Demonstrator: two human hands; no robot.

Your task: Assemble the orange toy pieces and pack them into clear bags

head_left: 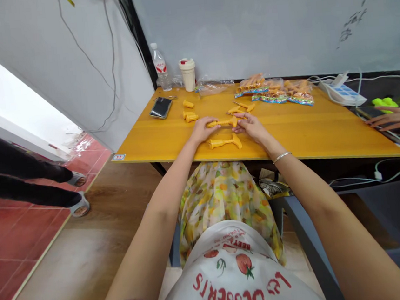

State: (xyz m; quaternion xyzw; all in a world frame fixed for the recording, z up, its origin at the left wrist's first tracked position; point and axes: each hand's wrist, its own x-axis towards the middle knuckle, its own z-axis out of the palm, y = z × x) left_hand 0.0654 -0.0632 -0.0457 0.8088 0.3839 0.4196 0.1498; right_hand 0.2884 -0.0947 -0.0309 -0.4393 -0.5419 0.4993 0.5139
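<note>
My left hand (pixel 202 129) and my right hand (pixel 252 127) rest on the yellow wooden table (pixel 289 133), both gripping an orange plastic T-shaped part (pixel 221 123) lying lengthwise between them. Just below it, a second orange T-shaped part (pixel 225 142) lies on the tabletop near the front edge. Two short orange pieces (pixel 190 116) sit to the left, and further orange pieces (pixel 242 108) lie ahead of my right hand. Beyond those are printed bags of orange parts (pixel 274 91).
A black phone (pixel 161 107), water bottle (pixel 160 67) and white cup (pixel 188 74) stand at the far left of the table. A co-worker's hand (pixel 395 120) reaches in at right, near green objects (pixel 387 102), a power strip (pixel 342 93) and cables. Another person's legs (pixel 23 177) stand at left.
</note>
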